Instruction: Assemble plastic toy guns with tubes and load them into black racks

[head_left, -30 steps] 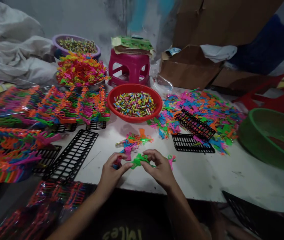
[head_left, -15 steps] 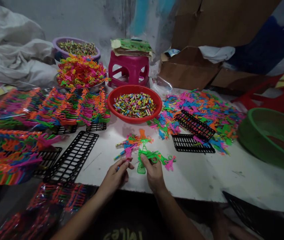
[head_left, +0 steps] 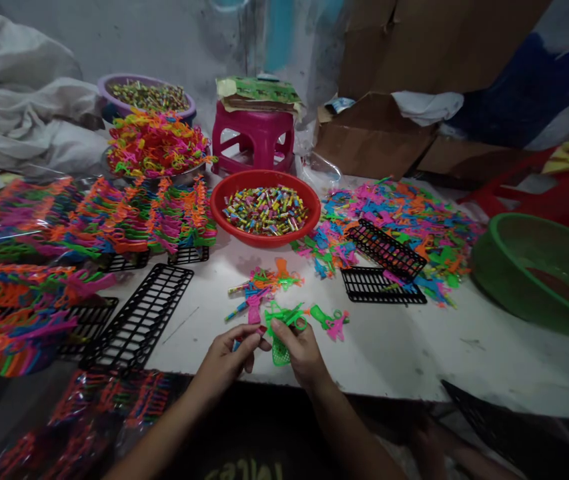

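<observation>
Two hands work at the near edge of a white desk (head_left: pixel 414 347) crowded with bright plastic. A red bowl (head_left: pixel 265 208) of small coloured tubes sits behind them, with a pink stool (head_left: pixel 253 140) and a purple bowl (head_left: pixel 145 100) farther back. Black plastic racks lie on both sides: an empty black rack (head_left: pixel 139 317) to the left, and two more racks (head_left: pixel 384 267) to the right against a loose heap of coloured pieces (head_left: pixel 404 213). Filled racks of coloured toys (head_left: pixel 89 220) line the left side, and a green basin (head_left: pixel 539 273) stands at the right edge. A small cluster of loose toys (head_left: pixel 264 283) lies just beyond the hands. The right hand (head_left: pixel 301 353) has its fingers closed on a green toy piece (head_left: pixel 281 327), held just above the desk's near edge. The left hand (head_left: pixel 227 357) meets it, fingers pinched together on something small, too hidden to make out. A green and pink piece (head_left: pixel 331 320) lies just right of the hands. Both forearms rise from the bottom of the frame, which cuts off the elbows.
</observation>
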Motion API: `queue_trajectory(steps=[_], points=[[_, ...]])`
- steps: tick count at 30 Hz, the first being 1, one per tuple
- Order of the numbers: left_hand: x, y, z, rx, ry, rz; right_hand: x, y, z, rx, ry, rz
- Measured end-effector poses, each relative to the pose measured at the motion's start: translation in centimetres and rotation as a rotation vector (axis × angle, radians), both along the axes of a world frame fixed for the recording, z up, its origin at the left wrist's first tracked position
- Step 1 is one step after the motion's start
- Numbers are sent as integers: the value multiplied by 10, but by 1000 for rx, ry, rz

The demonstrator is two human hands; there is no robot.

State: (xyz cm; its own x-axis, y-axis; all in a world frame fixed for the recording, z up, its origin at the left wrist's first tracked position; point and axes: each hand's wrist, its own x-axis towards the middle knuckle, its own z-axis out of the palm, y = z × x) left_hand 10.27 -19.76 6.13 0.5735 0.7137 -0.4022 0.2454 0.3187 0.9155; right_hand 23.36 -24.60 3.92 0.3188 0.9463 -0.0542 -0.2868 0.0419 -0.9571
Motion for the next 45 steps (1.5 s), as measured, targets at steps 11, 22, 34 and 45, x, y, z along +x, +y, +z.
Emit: queue_trajectory(steps=[11,22,34,45], points=[[-4,-1,3,375,153,-278,-12,-3,-4,-28,-73,-45],[-21,44,-47,944,473,127,101,-20,-66,-543,-1099,-528],[15,3,-23,-305,4,164,56,-8,-48,-220,-25,-346],[5,7,-2,-678,-113,167,41,-15,1,283,-310,378]])
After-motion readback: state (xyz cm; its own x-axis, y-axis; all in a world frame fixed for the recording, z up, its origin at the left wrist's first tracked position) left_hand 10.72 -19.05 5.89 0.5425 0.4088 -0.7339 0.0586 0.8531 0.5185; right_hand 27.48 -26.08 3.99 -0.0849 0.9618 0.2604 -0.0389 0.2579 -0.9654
